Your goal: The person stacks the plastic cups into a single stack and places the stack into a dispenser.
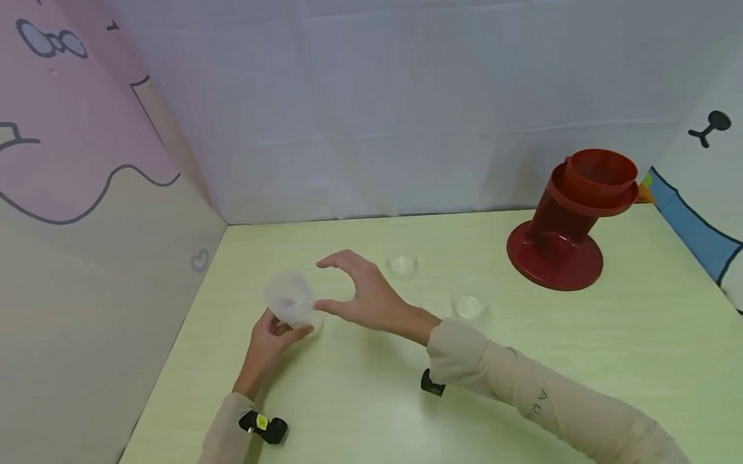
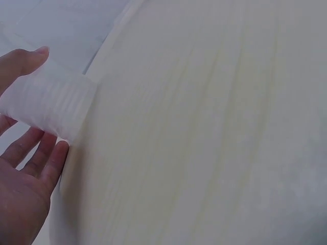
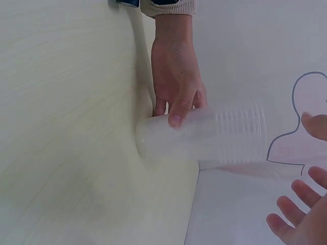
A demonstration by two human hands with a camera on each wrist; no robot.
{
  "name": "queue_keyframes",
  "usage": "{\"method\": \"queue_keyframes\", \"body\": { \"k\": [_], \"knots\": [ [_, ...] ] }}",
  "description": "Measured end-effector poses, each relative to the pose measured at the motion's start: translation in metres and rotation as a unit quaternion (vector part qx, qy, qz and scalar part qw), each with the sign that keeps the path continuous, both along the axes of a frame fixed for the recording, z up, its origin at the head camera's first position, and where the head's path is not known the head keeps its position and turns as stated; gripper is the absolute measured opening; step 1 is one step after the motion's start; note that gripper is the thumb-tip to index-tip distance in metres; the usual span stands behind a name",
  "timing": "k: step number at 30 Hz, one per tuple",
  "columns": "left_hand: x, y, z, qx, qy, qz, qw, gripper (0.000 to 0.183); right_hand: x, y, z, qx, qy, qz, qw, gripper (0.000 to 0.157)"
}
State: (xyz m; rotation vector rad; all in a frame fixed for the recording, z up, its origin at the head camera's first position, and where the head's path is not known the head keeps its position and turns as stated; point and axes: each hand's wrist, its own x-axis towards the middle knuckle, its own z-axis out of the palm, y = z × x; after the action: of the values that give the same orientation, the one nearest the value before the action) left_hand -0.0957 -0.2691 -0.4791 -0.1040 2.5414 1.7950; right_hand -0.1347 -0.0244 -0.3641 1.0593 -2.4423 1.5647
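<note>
A stack of clear plastic cups (image 1: 289,293) stands at the left of the table, several nested rims ringing its upper part in the right wrist view. My left hand (image 1: 272,343) grips its lower part, thumb on one side and fingers on the other; the left wrist view shows the stack (image 2: 53,99) between them. Just to the right of the stack's mouth is my right hand (image 1: 368,294), thumb and fingers spread in a wide C with nothing between them. Its separated fingers also show at the edge of the right wrist view.
Two single clear cups stand right of the hands: one farther back (image 1: 402,264), one nearer (image 1: 470,305). A red round-based stand (image 1: 556,258) with a red cup-shaped top is at the back right. A white cloth wall (image 1: 367,121) closes off the table's far edge.
</note>
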Motion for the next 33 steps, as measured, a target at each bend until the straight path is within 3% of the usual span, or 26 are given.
{"method": "queue_keyframes", "body": {
  "k": [9,16,24,26,29,31,33],
  "knots": [
    [0.001,-0.002,0.006,-0.002,-0.007,0.001,1.0000,0.075,0.001,0.013,-0.001,-0.008,0.001,-0.014,1.000,0.055],
    [0.007,0.011,0.030,-0.003,-0.011,-0.006,0.9999,0.071,0.000,0.023,-0.003,-0.016,0.006,-0.015,1.000,0.055],
    [0.007,0.013,0.032,-0.003,-0.021,-0.003,0.9998,0.073,-0.005,0.040,0.000,-0.011,-0.010,-0.027,1.000,0.056],
    [0.005,0.010,0.024,-0.005,-0.018,-0.002,0.9998,0.075,-0.007,0.044,0.000,-0.008,-0.014,-0.032,0.999,0.057],
    [0.004,0.009,0.023,-0.004,-0.016,-0.004,0.9999,0.075,-0.008,0.050,0.000,-0.003,-0.019,-0.039,0.999,0.058],
    [0.005,0.009,0.024,-0.005,-0.015,-0.004,0.9999,0.075,-0.009,0.053,0.000,-0.004,-0.023,-0.041,0.999,0.058],
    [0.007,0.013,0.032,-0.008,-0.017,-0.005,0.9998,0.073,-0.009,0.057,-0.002,-0.004,-0.025,-0.043,0.999,0.058]
  ]
}}
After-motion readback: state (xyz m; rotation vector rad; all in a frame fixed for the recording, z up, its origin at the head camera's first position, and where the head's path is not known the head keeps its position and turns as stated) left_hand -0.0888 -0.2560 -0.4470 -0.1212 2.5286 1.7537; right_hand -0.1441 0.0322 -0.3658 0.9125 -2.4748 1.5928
